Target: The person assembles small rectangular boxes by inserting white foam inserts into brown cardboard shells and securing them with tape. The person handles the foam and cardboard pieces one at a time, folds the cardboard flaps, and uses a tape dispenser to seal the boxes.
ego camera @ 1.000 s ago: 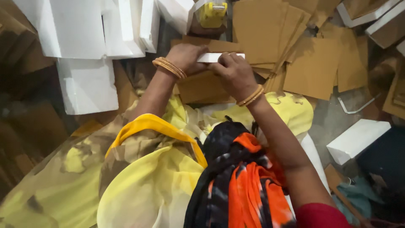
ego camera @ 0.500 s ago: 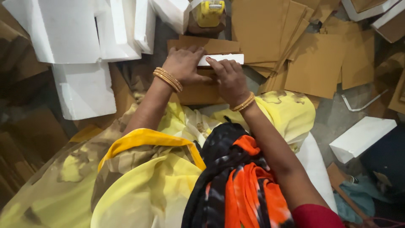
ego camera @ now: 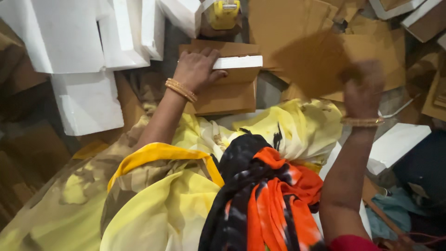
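Right hand (ego camera: 363,86) lifted away, seemingly empty, left hand (ego camera: 197,69) pressing white foam strip (ego camera: 238,62)

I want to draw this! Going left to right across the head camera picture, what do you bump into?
White foam blocks → left hand → brown cardboard box → blurred right hand → white foam piece.

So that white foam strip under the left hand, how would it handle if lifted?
The foam strip looks rigid, keeping a straight edge on the cardboard box. Probably very light for its size, like the foam blocks nearby. Being thin, it might snap if bent.
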